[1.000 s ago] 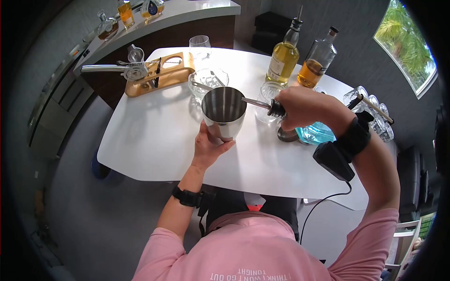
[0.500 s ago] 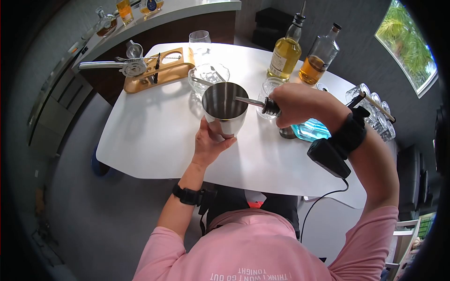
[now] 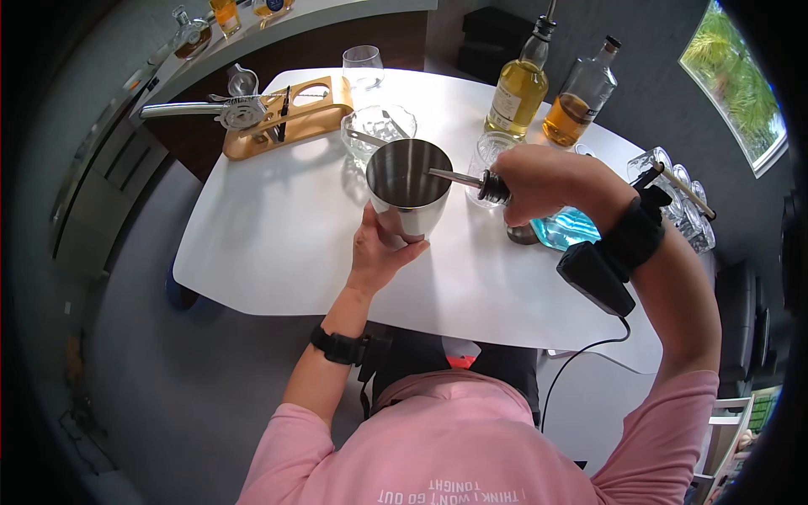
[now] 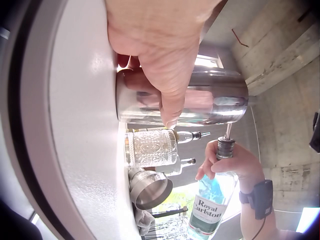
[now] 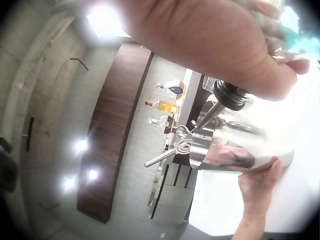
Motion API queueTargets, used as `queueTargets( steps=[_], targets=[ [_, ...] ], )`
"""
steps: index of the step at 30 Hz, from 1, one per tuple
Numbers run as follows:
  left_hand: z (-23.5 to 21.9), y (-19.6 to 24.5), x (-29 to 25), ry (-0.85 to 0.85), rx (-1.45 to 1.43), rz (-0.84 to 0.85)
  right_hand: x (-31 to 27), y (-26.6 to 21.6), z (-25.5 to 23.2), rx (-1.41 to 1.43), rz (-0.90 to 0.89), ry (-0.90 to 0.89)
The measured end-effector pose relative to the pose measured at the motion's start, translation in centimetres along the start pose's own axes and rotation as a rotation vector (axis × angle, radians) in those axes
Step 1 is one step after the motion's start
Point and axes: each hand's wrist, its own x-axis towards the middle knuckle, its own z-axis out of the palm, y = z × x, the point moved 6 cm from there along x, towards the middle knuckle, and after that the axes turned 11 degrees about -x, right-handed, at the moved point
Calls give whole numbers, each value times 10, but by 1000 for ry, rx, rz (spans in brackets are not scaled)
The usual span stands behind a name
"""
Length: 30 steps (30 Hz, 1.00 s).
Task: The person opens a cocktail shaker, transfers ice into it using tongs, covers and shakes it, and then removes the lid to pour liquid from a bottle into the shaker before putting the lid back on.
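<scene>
A steel shaker tin (image 3: 409,187) stands upright on the white table, its mouth up. The left hand (image 3: 375,252) grips its lower part, thumb along the near side; the left wrist view shows the thumb on the tin (image 4: 215,97). The right hand (image 3: 539,181) grips the neck of a bottle with blue liquid (image 3: 569,227), tilted sideways. Its metal pour spout (image 3: 454,177) reaches over the tin's rim. In the left wrist view the bottle's label (image 4: 206,210) shows below the right hand (image 4: 235,162). Whether liquid flows, I cannot tell.
Behind the tin sits a glass bowl (image 3: 358,139) with tongs. A patterned glass (image 3: 486,156) and a steel cup (image 3: 522,234) stand right of it. Farther back are a wooden stand (image 3: 316,126), a yellow bottle (image 3: 513,97) and an amber bottle (image 3: 572,109). Glasses (image 3: 673,198) are at right.
The head view has shifted slightly, so the table items sit a little higher in it. Both hands keep their grips, and the spout stays at the tin's mouth.
</scene>
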Motion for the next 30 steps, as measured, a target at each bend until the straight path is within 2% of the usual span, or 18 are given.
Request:
queueTargets(
  steps=[3, 6, 18, 24, 26, 30],
  targets=[
    [0, 3, 0, 6, 45, 45, -2, 0, -2, 17, 12, -13],
    [0, -6, 0, 14, -89, -18, -1, 0, -2, -28, 13, -19],
    [-1, -2, 1, 9, 134, -30, -1, 0, -2, -14, 11, -47],
    [-1, -5, 1, 26, -112, 0, 0, -1, -3, -28, 8, -58],
    [0, 1, 1, 16, 0, -19, -2, -1, -4, -23, 11, -60],
    [0, 0, 0, 15, 43, -60, -2, 0, -3, -10, 16, -63]
  ],
)
